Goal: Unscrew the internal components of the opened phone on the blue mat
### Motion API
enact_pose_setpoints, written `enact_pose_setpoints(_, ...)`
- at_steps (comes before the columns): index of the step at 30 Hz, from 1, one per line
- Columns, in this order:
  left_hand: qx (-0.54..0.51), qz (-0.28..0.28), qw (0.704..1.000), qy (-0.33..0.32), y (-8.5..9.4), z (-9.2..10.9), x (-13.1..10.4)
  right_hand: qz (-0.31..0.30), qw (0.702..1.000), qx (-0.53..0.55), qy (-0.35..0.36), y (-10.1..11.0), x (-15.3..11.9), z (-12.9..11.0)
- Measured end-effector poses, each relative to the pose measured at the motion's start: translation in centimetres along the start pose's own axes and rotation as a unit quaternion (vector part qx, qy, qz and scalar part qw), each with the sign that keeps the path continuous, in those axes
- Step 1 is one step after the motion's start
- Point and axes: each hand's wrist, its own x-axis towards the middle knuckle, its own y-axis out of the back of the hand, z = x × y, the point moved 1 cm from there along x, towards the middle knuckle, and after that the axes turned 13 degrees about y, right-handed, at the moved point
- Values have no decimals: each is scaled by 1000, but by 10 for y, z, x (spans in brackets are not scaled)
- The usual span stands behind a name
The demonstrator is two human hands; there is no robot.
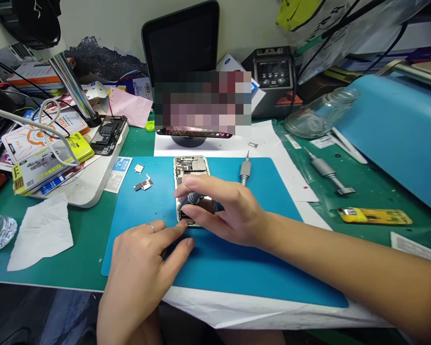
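Observation:
An opened phone (192, 165) with its inner parts exposed lies on the blue mat (237, 268). Over its lower half, my right hand (224, 203) grips a grey screwdriver (194, 197) between thumb and fingers; its tip is hidden. The index fingertip of my left hand (147, 261) presses at the phone's bottom edge, with the thumb apart and nothing held. To the left of the phone are a small metal part (139, 168) and a dark bracket-like piece (143, 184). Another screwdriver (244, 168) lies to the right, partly behind my right hand.
At the back stands a phone or screen on a stand (190, 140), partly blurred out. A glass jar (321, 112), a third screwdriver (326, 172) and a yellow cutter (375, 216) lie right. Left are a crumpled tissue (41, 232), battery box (53, 163) and microscope post (73, 88).

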Motion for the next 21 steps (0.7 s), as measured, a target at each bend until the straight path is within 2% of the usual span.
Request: enact_pose_setpoints(21,-2,-4,1000,5,0,0,0,-1,1000,-1,-5,0,-1,0)
